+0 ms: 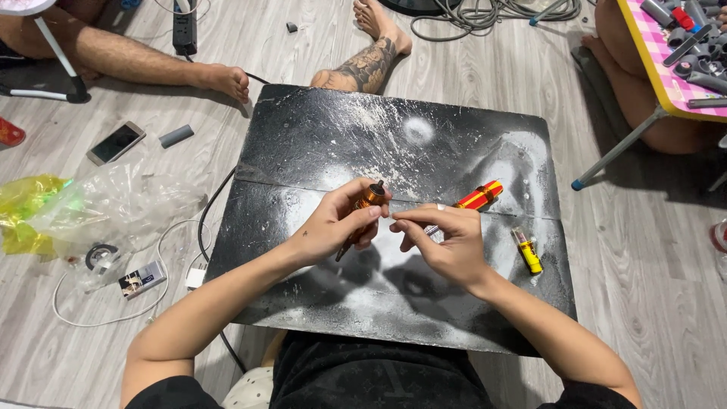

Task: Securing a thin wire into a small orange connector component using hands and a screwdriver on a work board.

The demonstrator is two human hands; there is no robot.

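Left hand [333,223] gripping orange tube [363,208] mid-barrel | right hand [447,242] pinching near tip | likely light, rigid, smooth; hold barrel | over black counter [318,136].

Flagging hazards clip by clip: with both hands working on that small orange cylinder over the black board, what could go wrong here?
The left hand grips the orange cylinder while the right hand pinches at its tip, so a small part could slip and drop. The red-and-yellow tube and yellow tube lie loose and might roll off the black board.
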